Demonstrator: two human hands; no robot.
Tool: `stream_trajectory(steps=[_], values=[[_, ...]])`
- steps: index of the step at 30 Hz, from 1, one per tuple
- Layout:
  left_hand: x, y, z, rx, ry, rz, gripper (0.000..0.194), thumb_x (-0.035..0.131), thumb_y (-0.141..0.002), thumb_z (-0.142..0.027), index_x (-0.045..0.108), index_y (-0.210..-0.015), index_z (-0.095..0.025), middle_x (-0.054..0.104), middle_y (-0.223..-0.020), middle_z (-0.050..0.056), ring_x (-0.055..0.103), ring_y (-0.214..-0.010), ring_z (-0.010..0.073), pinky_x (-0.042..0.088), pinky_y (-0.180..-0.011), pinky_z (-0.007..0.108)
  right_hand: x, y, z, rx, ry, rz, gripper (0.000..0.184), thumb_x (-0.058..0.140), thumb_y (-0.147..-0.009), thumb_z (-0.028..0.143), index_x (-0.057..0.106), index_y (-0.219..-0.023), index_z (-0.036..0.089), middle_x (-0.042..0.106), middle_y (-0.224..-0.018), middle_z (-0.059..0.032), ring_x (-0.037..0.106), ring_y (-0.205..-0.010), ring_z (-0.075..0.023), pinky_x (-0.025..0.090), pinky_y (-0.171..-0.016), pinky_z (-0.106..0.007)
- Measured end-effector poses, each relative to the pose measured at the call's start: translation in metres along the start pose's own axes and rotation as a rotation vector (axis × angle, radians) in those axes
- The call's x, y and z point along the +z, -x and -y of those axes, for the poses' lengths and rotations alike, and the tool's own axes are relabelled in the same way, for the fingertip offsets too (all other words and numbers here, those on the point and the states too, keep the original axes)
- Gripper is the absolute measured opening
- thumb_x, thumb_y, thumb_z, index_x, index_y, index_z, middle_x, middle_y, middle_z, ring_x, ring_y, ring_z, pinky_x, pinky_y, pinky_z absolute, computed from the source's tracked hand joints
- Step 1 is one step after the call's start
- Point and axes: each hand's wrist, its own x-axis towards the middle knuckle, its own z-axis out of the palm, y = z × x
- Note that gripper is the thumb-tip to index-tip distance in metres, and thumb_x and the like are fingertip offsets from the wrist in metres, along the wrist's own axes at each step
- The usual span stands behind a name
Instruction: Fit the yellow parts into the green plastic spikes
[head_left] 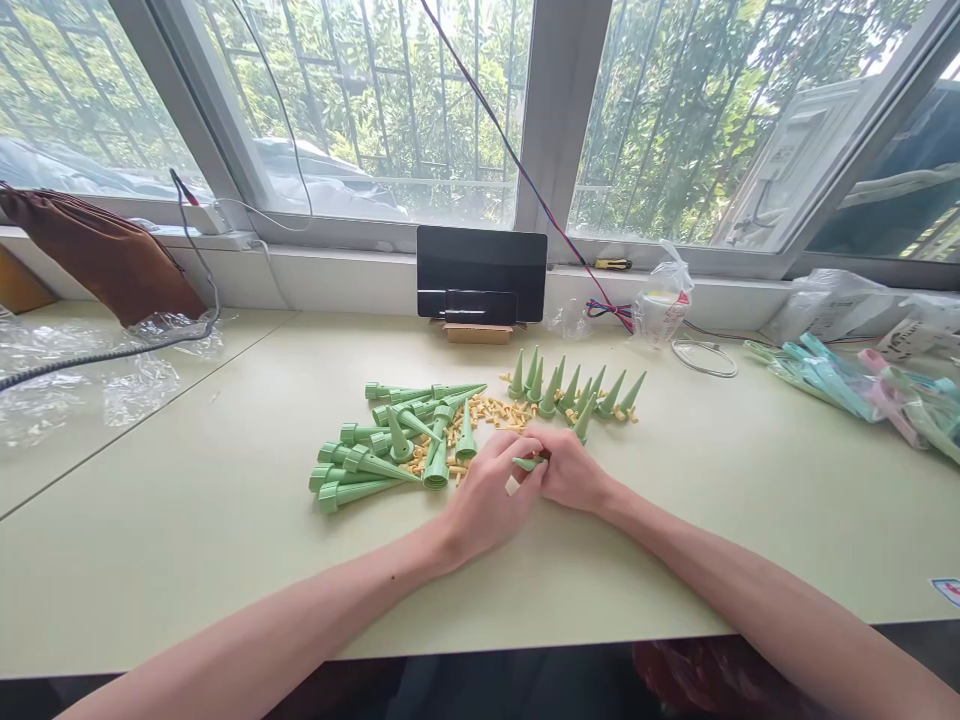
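My left hand (489, 492) and my right hand (571, 470) meet over the table, both closed around one green plastic watering spike (528, 464). Only the spike's tip shows; the rest is hidden by my fingers. Just beyond them lies a heap of small yellow plastic valves (491, 410). To the left is a pile of loose green spikes (352, 475), mostly on their sides, with a few upright. Behind my right hand stand several green spikes (547, 395) pointing up, with yellow valves at their bases.
At the back, a black tablet (480, 260) leans on a stand with a phone before it. A bagged cup (664, 305) and a coiled white cable (705, 358) are back right. Plastic-wrapped items (862, 390) lie right; clear wrappers (90, 370) and a brown pouch (112, 250) lie left.
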Motion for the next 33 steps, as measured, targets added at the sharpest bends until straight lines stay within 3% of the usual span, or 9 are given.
stream_trajectory(steps=[17, 29, 33], values=[[0.0014, 0.0002, 0.0025, 0.015, 0.023, -0.004, 0.017, 0.056, -0.089, -0.009, 0.063, -0.099, -0.021, 0.061, -0.094, 0.004, 0.058, -0.086, 0.0152, 0.051, -0.077, 0.027, -0.0013, 0.0002, 0.0013, 0.031, -0.018, 0.033, 0.018, 0.047, -0.065, 0.001, 0.048, -0.069, 0.018, 0.054, -0.067, 0.0033, 0.048, -0.061, -0.0117, 0.034, -0.056, -0.024], [0.0005, 0.0000, 0.0035, 0.041, 0.014, -0.005, 0.016, 0.056, -0.091, -0.010, 0.063, -0.100, -0.022, 0.062, -0.096, 0.004, 0.059, -0.087, 0.0155, 0.051, -0.077, 0.028, -0.0005, -0.0001, -0.0014, 0.071, 0.019, 0.003, 0.014, 0.052, -0.067, 0.005, 0.049, -0.069, 0.019, 0.054, -0.066, 0.0035, 0.047, -0.060, -0.0118, 0.034, -0.056, -0.024], [0.0012, -0.0006, 0.0048, 0.042, 0.012, -0.043, 0.015, 0.057, -0.091, -0.012, 0.065, -0.099, -0.023, 0.064, -0.097, 0.003, 0.061, -0.087, 0.0150, 0.052, -0.077, 0.027, -0.0022, 0.0004, 0.0002, 0.088, 0.021, -0.046, 0.020, 0.061, -0.071, 0.011, 0.058, -0.089, 0.019, 0.056, -0.070, 0.0043, 0.045, -0.059, -0.0109, 0.036, -0.057, -0.023]])
